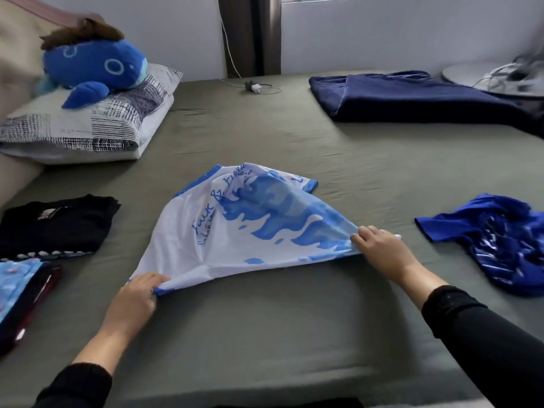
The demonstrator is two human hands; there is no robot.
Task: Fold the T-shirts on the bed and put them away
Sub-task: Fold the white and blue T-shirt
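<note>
- Near centre of the olive-green bedsheet (265, 319): a white T-shirt with light-blue wave print and blue script lettering (235, 231), bunched and raised off the sheet toward its far end, hem edge stretched along the near side.
- Left hand (138, 295), near left: fingers curled round the left hem corner of the white T-shirt, thumb on top, cloth pinched firmly.
- Right hand (379, 248), right of centre: fingers curled over the right hem corner of the same shirt, gripping it; knuckles up, wrist in a black sleeve (471, 334).
- Hem pulled taut between the two hands, lifted slightly above the sheet.
- Right side, well apart from the white shirt: a crumpled royal-blue shiny T-shirt with pale streaked print (500, 242), unfolded.
- Left side: a folded black T-shirt with a small patch near the collar (56, 225), lying flat.
- Near left edge, just beside the black one: a stack of folded garments, light-blue patterned cloth on top of dark red (20, 290).
- Far right: a folded navy-blue blanket (412, 95), with a white round fan base (494, 81) behind it.
- Far left: a white pillow with dark hatch pattern (88, 125), a blue plush whale toy (94, 69) resting on it.
- Far centre: a white charger plug with cable (254, 88) on the sheet, below the dark curtain (253, 33).
</note>
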